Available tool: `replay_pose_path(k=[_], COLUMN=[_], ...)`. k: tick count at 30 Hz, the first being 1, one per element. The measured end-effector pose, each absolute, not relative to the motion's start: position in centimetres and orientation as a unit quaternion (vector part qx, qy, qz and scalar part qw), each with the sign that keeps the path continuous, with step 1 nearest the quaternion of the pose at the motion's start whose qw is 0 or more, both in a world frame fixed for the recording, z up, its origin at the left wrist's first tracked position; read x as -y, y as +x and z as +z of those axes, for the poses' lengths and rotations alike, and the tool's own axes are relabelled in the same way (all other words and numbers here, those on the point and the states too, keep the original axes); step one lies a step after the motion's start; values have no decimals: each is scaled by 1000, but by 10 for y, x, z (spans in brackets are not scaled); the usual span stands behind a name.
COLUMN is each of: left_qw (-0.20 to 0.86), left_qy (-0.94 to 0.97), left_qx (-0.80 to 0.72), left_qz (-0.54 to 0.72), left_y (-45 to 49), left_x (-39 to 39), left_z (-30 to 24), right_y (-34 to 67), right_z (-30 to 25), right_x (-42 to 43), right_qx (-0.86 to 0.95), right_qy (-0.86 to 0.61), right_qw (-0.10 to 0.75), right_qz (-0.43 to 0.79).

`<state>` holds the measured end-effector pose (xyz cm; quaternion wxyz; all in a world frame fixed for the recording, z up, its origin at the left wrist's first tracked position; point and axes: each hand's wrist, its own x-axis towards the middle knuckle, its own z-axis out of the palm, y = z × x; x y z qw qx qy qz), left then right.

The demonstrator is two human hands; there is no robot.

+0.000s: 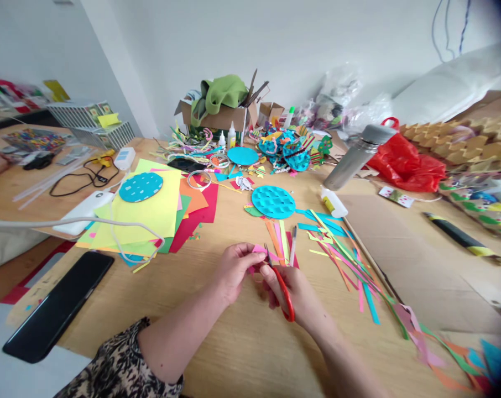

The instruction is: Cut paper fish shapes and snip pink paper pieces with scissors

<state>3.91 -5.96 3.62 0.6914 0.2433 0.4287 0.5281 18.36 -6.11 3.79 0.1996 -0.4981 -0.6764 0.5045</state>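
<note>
My left hand (pixel 236 266) pinches a pink paper strip (pixel 259 250) between thumb and fingers. In my right hand (pixel 290 284) is a pair of scissors (pixel 284 296) with red handles, its blades pointing up and away from me beside the strip. Whether the blades touch the paper I cannot tell. Just beyond the hands lie several coloured paper strips (pixel 284 239) and a pen (pixel 293 246). Farther back rests a blue paper disc (pixel 273 202) with raised flaps across its face.
Coloured paper sheets (pixel 151 221) with a spotted blue disc (pixel 141 187) lie left, near a black phone (pixel 58 307). At right are a fallen glue bottle (pixel 333 203), a steel flask (pixel 356 157), a cardboard sheet (pixel 416 260) and a cutter (pixel 458 235). Behind stands a cardboard box (pixel 217 119).
</note>
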Motion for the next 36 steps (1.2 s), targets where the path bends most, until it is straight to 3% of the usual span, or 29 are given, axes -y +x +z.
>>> replay_pose_path(k=[36], left_qw=[710], left_qy=[261], left_qx=[-441], left_qz=[484], left_y=[33], left_x=[55], left_z=[35], right_y=[186], right_z=[36], right_x=[60], right_qx=[679], right_qy=[-489], right_qw=[190], right_qz=[514])
